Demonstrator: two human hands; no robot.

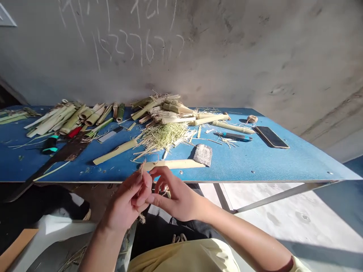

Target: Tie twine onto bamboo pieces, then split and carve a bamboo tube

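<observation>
My left hand (pixel 127 200) and my right hand (pixel 172 196) meet just below the front edge of the blue table (pixel 283 162). Both pinch a short piece of frayed brown twine (pixel 141 166), whose tuft sticks up above the left fingers and whose other end hangs below the hand. The fingers of both hands are curled closed around it. Right behind the hands a split bamboo strip (pixel 172 164) lies on the table beside a grey sanding block (pixel 203 154).
Piles of cut bamboo pieces (pixel 68 119) and shavings (pixel 164 136) cover the table's back. A machete (pixel 56 155), a blue utility knife (pixel 235 136), a twine ball (pixel 252 119) and a phone (pixel 271 136) lie there too. A concrete wall stands behind.
</observation>
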